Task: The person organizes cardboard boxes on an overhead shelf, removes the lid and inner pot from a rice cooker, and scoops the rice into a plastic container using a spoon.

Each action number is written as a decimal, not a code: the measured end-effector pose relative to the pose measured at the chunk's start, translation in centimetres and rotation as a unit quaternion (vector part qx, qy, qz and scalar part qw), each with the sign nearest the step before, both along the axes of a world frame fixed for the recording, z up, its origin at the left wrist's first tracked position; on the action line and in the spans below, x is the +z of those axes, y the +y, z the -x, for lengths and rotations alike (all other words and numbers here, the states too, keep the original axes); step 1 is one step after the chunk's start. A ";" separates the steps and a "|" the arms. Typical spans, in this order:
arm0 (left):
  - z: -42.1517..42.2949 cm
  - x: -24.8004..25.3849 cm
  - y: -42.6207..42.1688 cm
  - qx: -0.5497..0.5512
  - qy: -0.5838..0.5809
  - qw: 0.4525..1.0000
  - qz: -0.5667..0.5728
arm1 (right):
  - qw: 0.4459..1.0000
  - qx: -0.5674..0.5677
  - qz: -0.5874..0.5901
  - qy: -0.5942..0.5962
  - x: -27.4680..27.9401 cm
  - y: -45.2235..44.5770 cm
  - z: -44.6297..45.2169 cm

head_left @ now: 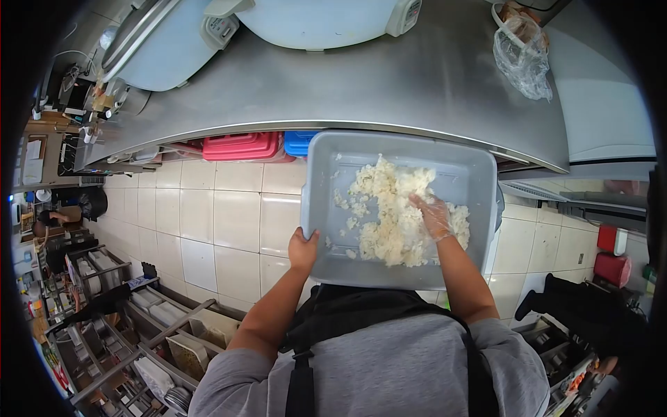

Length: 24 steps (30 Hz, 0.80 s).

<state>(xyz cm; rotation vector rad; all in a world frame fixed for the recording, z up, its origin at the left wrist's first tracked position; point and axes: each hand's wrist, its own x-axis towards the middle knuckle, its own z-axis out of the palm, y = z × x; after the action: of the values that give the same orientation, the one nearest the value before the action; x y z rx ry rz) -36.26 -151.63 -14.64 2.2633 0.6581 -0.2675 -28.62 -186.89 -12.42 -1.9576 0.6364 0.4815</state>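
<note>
Cooked white rice (389,240) lies heaped in a large grey plastic tub (326,274), with loose clumps scattered towards its left side. My left hand (303,249) is closed on the tub's left rim near the front corner. A clear plastic glove covers my right hand (435,218), which reaches into the right part of the heap. Its fingers are pressed into the rice and partly hidden by it. The tub is in front of my body, its far edge against the steel counter.
Two large rice cookers (316,21) stand on the steel counter (292,87). A plastic-lined basket (521,55) sits at the counter's right. Below the counter's edge are a red-lidded bin (243,146) and a blue one (299,142). Metal shelving (163,333) stands behind me on the left.
</note>
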 end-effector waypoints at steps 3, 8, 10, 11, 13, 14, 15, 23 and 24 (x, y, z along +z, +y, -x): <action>-0.9 -0.8 -1.0 -0.006 -0.001 1.000 -0.001 | 0.990 -0.032 0.129 -0.043 1.6 -0.7 -1.0; -0.6 -1.2 -1.4 -0.001 -0.005 1.000 0.003 | 0.981 0.118 0.156 0.016 4.3 -3.3 -2.1; -0.4 -1.2 -1.4 -0.002 0.003 1.000 0.003 | 0.963 0.231 0.138 0.031 4.8 -4.2 -2.8; -0.3 -1.1 -1.2 -0.003 0.007 1.000 0.002 | 0.962 0.253 0.081 0.061 5.4 -4.5 -3.1; -0.5 -1.0 -1.1 -0.011 0.003 1.000 -0.006 | 0.948 0.293 -0.032 0.123 6.2 -5.3 -3.6; -0.5 -1.0 -1.0 -0.014 0.001 1.000 -0.009 | 0.944 0.311 0.054 0.099 5.0 -5.5 -3.9; -0.6 -1.1 -1.0 -0.018 0.000 1.000 -0.009 | 0.932 0.325 0.140 0.073 2.8 -5.6 -4.4; -1.9 -1.9 -1.4 -0.029 0.005 0.998 -0.051 | 0.887 0.391 0.214 -0.123 -1.8 3.9 -8.0; -1.7 -1.8 -1.4 -0.031 0.010 0.998 -0.050 | 0.879 0.402 0.237 -0.103 -3.0 4.6 -8.4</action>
<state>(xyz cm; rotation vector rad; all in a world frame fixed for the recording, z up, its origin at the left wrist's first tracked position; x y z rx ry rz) -34.61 -153.04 -16.48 2.3831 0.6259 -0.2934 -20.21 -182.30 -15.47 -2.6747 -0.2730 0.6376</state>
